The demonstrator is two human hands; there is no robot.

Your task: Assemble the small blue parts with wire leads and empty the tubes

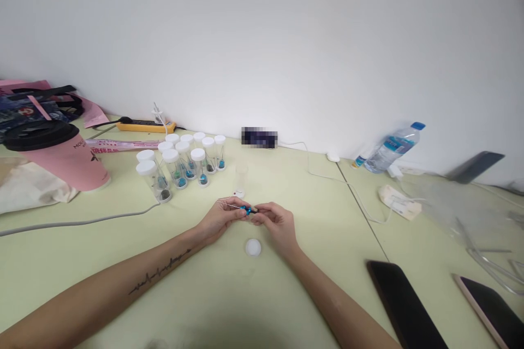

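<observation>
Both my hands meet over the pale green table (102, 262). My left hand (221, 219) and my right hand (275, 222) pinch a small blue and black part with thin wire leads (246, 209) between their fingertips. A loose white cap (253, 247) lies on the table just below the hands. An open clear vial (240, 180) stands just behind them. A cluster of several clear vials with white caps (184, 166), holding small blue and dark parts, stands to the back left.
A pink cup with a black lid (61, 155) and a cloth bag sit at the left. A yellow power strip (145, 126), a grey cable (73, 223), a lying water bottle (393, 147) and two dark phones (403, 305) surround the work spot.
</observation>
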